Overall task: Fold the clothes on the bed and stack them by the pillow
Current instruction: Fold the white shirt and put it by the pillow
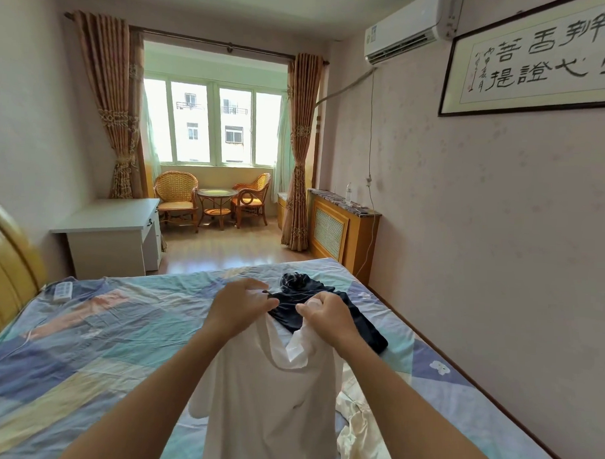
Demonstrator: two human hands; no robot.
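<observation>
A white shirt (267, 399) hangs in front of me above the bed (84, 342), held up by its top edge near the neckline. My left hand (238, 307) grips the left shoulder of the shirt. My right hand (327, 316) pinches its right shoulder, with a bunch of white cloth between the fingers. Behind the hands a dark navy garment (356, 317) lies crumpled on the patchwork sheet. A cream satin garment (359, 430) lies rumpled on the bed at the lower right. No pillow is in view.
A white remote (63, 291) lies on the sheet near the wooden headboard (5, 263) at the left. A white desk (112, 233) stands beyond the bed. The wall runs close along the bed's right side. Wicker chairs and a small table stand by the window.
</observation>
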